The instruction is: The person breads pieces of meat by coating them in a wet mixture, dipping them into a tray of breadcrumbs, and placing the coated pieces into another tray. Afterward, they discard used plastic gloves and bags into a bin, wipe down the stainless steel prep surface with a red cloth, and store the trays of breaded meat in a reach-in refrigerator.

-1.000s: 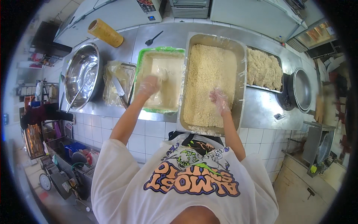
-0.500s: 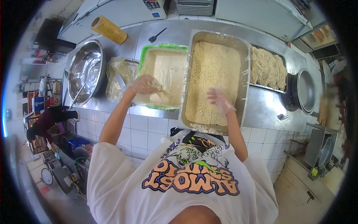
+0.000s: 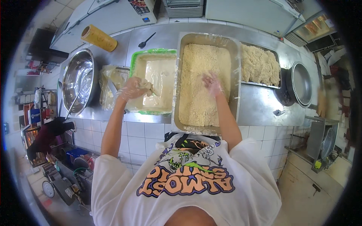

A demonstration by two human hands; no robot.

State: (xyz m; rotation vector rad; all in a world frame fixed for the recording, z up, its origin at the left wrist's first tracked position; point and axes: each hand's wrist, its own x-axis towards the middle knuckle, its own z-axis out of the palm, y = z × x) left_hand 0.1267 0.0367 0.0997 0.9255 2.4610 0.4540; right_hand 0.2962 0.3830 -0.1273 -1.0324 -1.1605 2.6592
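My left hand, in a clear glove smeared with batter, is closed over the near left part of a green-rimmed tub of pale, runny batter. A batter-coated piece pokes out from its fingers; the coating hides its kind. My right hand, also gloved and dusted with crumbs, rests with fingers apart on the breading crumbs. These fill a deep metal pan beside the tub. Nothing shows in the right hand's grip.
Right of the pan stands a tray heaped with breaded pieces, then a round metal pan. Leftward are a plastic bag and a big steel bowl. A black spoon and a yellow film roll lie behind.
My right hand has moved forward and slightly left over the crumbs. My left hand still grips the coated piece, which hangs out less. The whole view has shifted a little.
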